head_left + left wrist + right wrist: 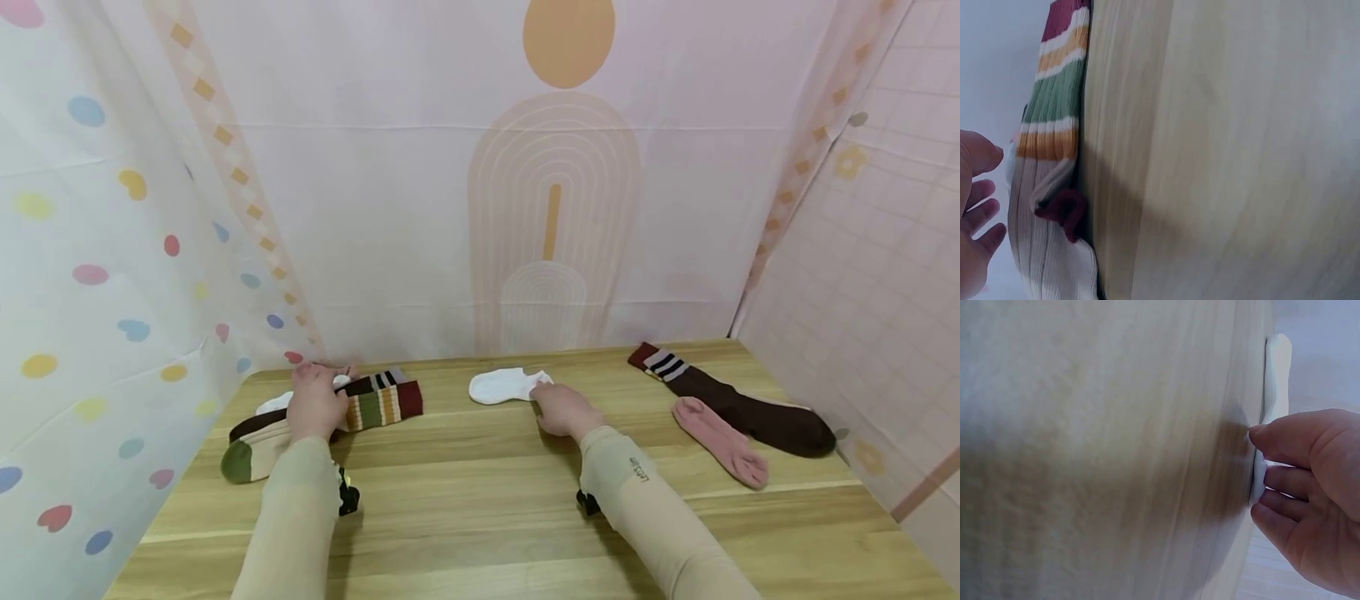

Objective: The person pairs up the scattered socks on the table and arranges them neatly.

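Note:
A white ankle sock (pixel 498 386) lies flat near the table's back edge. My right hand (pixel 564 410) is at its cuff end, fingertips touching it. In the right wrist view, the thumb and fingers of that hand (pixel 1310 487) stand apart around the end of the white sock (pixel 1277 375). On the left, my left hand (pixel 315 407) is over a group of socks, its fingers parted and loosely bent in the left wrist view. Beneath and beside it are a striped sock (pixel 375 408) with a green toe, a dark striped-cuff sock (pixel 367 383) and a partly hidden white sock (pixel 274 403).
At the right lie a dark brown sock (pixel 750 412) with a striped cuff and a pink sock (pixel 722 442), close together. Patterned cloth (pixel 375 208) hangs behind the wooden table (pixel 465 517) and along both sides.

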Demonstrator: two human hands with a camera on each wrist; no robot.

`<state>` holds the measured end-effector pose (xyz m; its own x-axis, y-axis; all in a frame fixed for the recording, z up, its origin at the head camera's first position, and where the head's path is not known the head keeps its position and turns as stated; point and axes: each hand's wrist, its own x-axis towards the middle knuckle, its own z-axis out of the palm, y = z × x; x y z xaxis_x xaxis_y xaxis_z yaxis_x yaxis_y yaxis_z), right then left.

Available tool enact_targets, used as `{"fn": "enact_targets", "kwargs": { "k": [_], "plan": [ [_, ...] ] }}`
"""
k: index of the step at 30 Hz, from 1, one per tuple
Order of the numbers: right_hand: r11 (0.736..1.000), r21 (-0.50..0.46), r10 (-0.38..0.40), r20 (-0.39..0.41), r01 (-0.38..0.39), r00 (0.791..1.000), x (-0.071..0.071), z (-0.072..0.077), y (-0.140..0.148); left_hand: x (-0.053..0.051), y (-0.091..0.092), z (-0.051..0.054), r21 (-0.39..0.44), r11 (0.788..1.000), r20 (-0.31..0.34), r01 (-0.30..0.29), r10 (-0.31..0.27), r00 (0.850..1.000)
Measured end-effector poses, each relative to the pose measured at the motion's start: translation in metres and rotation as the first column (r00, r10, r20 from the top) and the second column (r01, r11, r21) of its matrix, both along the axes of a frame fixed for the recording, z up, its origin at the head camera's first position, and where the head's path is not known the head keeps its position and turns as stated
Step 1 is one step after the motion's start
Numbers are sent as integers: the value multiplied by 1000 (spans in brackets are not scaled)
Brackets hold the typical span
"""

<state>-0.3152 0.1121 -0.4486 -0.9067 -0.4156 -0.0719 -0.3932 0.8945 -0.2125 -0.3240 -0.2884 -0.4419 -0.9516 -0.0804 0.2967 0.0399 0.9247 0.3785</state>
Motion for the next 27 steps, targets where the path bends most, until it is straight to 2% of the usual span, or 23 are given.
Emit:
{"fn": "enact_targets", "kwargs": {
  "k": [9,18,23,27],
  "plan": [
    [1000,4,-4,20,4,1000,2,3,-3,2,-4,1,-27,999,80,26,-24,997],
    [1000,17,-6,17,5,1000,1,2,-2,8,-4,-4,-75,996,102,41,-33,994],
    [1000,11,-6,12,6,1000,0,1,-1,8,-3,-6,-92,994,90,53,-44,995],
    [1000,9,-6,10,6,1000,0,1,0,6,-2,-9,-86,995,108,52,-43,993]
  ]
}}
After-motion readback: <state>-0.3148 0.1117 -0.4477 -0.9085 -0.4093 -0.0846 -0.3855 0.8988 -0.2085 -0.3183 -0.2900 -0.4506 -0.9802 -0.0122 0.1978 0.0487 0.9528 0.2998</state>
